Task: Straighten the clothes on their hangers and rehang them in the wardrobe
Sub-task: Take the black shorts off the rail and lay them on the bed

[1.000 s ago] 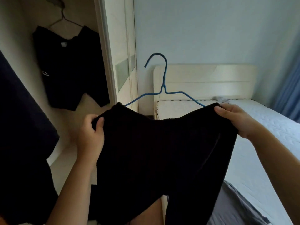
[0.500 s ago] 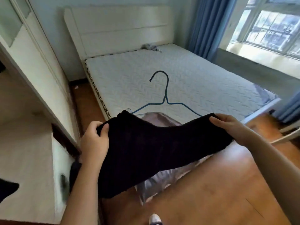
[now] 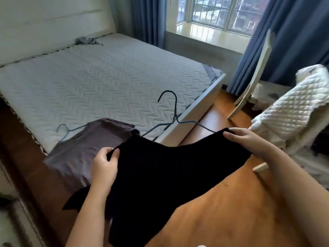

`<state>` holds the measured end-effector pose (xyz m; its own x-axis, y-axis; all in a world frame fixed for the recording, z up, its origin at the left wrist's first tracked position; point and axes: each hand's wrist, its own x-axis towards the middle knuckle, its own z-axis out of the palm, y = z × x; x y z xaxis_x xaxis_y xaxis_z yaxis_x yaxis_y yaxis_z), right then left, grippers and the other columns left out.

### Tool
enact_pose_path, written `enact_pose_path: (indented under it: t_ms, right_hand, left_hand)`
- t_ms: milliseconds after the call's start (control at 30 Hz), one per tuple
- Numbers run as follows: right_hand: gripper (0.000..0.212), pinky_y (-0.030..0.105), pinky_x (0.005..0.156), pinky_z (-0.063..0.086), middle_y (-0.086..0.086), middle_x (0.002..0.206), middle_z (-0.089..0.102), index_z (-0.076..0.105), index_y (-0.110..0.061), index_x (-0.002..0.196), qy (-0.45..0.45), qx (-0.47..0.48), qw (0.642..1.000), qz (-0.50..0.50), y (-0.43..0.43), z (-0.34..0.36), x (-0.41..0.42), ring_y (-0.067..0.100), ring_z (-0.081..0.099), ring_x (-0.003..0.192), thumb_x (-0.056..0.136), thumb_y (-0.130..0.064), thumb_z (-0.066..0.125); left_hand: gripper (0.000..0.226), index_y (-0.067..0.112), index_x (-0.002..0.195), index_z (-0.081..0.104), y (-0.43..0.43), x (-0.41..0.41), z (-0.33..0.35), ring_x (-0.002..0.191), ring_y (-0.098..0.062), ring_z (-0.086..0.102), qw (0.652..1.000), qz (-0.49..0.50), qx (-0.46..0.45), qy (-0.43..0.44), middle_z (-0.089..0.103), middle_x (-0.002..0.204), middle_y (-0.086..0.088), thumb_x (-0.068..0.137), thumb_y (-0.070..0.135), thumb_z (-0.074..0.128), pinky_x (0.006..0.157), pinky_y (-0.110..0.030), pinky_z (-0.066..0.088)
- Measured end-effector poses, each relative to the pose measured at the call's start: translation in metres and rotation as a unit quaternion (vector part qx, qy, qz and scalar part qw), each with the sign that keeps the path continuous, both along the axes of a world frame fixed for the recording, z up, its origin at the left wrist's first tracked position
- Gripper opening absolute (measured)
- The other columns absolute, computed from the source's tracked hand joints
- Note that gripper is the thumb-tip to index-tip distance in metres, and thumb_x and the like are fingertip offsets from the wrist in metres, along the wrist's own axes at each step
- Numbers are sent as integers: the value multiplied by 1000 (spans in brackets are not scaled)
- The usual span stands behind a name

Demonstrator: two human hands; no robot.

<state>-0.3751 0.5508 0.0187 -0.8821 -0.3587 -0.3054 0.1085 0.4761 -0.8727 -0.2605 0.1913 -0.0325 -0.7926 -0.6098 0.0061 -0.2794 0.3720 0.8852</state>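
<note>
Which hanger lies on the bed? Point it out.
The light blue hanger in the grey garment, on the mattress. The darker hanger carries the black garment that the left hand and right hand grip.

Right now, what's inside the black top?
A blue hanger: its hook and arms stick out above the top. Its arm ends are hidden under the cloth that the left hand and right hand pinch.

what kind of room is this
Most likely a bedroom: a bed, curtains beside a window, and a black garment on a hanger.
</note>
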Motion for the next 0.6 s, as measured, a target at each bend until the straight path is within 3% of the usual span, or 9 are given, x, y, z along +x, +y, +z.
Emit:
enact_pose_path:
  t_ms: [100, 233, 333, 400, 533, 600]
  right_hand:
    - [67, 14, 58, 51, -7, 75, 72, 69, -20, 89, 13, 3, 1000, -17, 54, -1, -21, 6, 67, 70, 48, -73, 68]
    - [15, 12, 56, 48, -10, 71, 68, 66, -22, 82, 21, 10, 999, -28, 93, 0, -64, 0, 64, 65, 85, -34, 58]
    - [12, 12, 57, 47, -12, 72, 67, 64, -27, 80, 40, 28, 999, -13, 94, -3, -104, -3, 63, 64, 87, -31, 56]
    - [9, 11, 58, 49, -6, 81, 66, 62, -28, 84, 46, 37, 998, 7, 85, -5, -137, -4, 63, 67, 88, -31, 55]
    - [22, 39, 80, 54, 10, 97, 67, 64, -18, 96, 56, 68, 995, 43, 57, -20, -210, 23, 64, 90, 87, -37, 56]
    - [27, 42, 81, 51, 14, 96, 67, 64, -13, 97, 64, 81, 993, 64, 38, -27, -249, 26, 64, 87, 87, -37, 56]
  left_hand:
    - [5, 10, 86, 56, 58, -30, -8, 82, -23, 53, 999, -22, 29, 2, 57, 75, -3, 90, 12, 53, 74, -30, 37]
    - [5, 11, 88, 57, 98, -59, -10, 74, -16, 51, 999, -14, 49, 18, 56, 73, 3, 90, 14, 53, 72, -30, 40]
    - [5, 10, 86, 56, 100, -81, -9, 79, -21, 51, 998, 11, 49, 36, 57, 74, -4, 89, 12, 54, 72, -34, 41]
    - [6, 9, 85, 56, 96, -99, -8, 76, -21, 51, 998, 23, 39, 39, 56, 70, -1, 89, 12, 54, 66, -29, 41]
    - [7, 8, 85, 58, 83, -140, -23, 75, -21, 51, 997, 66, 18, 26, 56, 71, 0, 89, 13, 55, 72, -30, 42]
    - [6, 10, 83, 58, 71, -168, -37, 77, -21, 52, 995, 92, 28, 19, 57, 71, -1, 88, 13, 56, 69, -19, 42]
